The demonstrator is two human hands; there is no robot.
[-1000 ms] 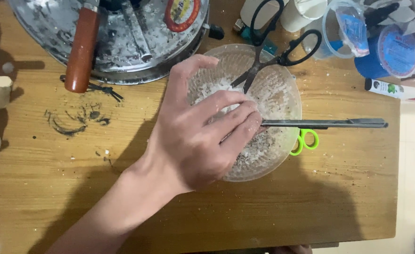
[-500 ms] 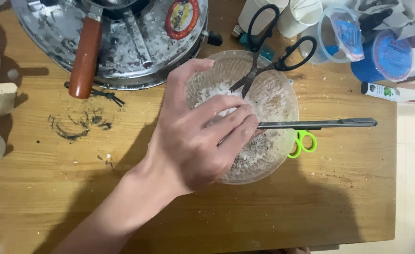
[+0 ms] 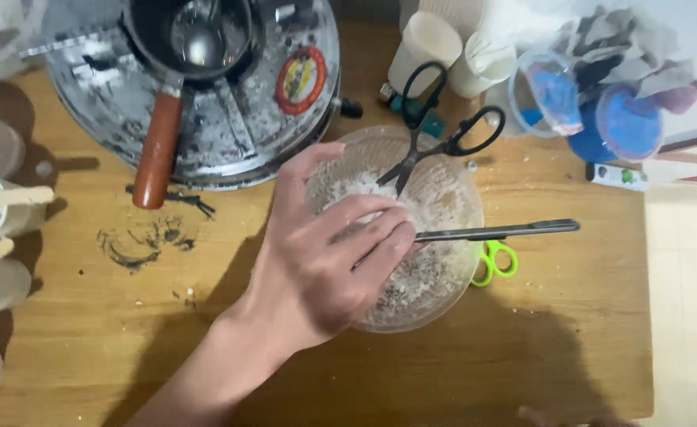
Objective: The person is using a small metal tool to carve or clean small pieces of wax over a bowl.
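Left hand (image 3: 328,261) sits over the clear bowl (image 3: 451,190) at the wooden table's (image 3: 111,348) middle as it did a second ago, fingers curled shut around a flat metal tool (image 3: 506,231) that pokes out rightward, black scissors (image 3: 435,138) resting in the bowl as before, green scissors (image 3: 494,261) just beside it, right hand out of sight

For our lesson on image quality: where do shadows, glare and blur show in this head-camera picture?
Head view: the left hand and forearm cast a broad dark shadow over the wooden table below the clear bowl; glare glints off the metal stove top; the right-edge clutter looks soft.
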